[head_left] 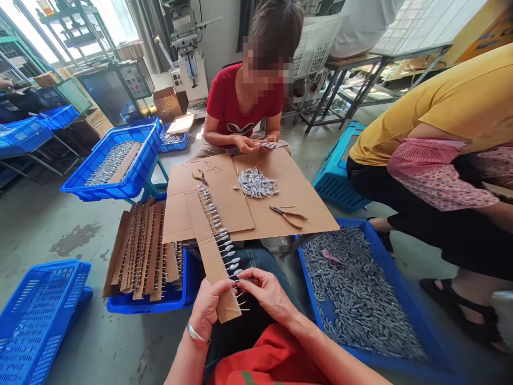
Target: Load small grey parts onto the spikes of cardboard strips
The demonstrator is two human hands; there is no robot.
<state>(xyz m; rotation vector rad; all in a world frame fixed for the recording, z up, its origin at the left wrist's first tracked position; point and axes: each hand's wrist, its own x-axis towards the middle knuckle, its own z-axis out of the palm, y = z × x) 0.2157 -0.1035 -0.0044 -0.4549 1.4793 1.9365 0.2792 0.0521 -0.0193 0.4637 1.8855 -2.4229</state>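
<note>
My left hand (206,305) grips the near end of a long cardboard strip (210,251), its thumb on top. Thin wooden sticks (242,303) poke out along the strip's right edge, and small grey fish-shaped pieces (228,247) sit on most of them. At that edge, close to my left thumb, my right hand (266,294) pinches a small grey piece (237,272); the fingers partly hide it. The strip's far end rests on a cardboard-topped table (296,182). On it lie a pile of grey pieces (258,183), orange-handled pliers (288,216) and yellow-handled pliers (200,177).
Opposite sits a person in red (244,101) holding a similar strip; another in yellow (441,107) bends at right. A blue crate (328,310) of grey pieces stands right of my legs. Stick-lined cardboard strips (138,248) fill a crate at left, near a raised blue tray (148,147).
</note>
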